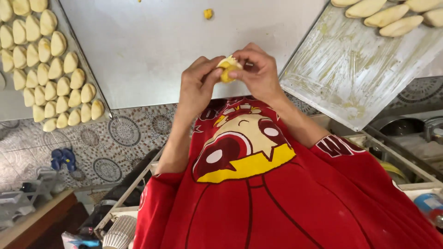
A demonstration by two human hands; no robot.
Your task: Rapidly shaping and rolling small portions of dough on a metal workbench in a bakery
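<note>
Both hands meet over the near edge of a steel table [152, 50]. My left hand [197, 87] and my right hand [261, 74] pinch a small piece of pale dough with yellow filling [228, 69] between their fingertips. The fingers of both hands are closed around it, hiding most of it. My red sleeves and printed red shirt fill the lower part of the view.
A tray [9, 103] at the left holds several rows of shaped dough pieces [50, 60]. At the right, a greased metal tray [350, 69] carries several dough pieces [392, 18] at its far end. A yellow filling crumb [208, 14] lies on the table. Patterned floor and blue sandals [63, 158] show below.
</note>
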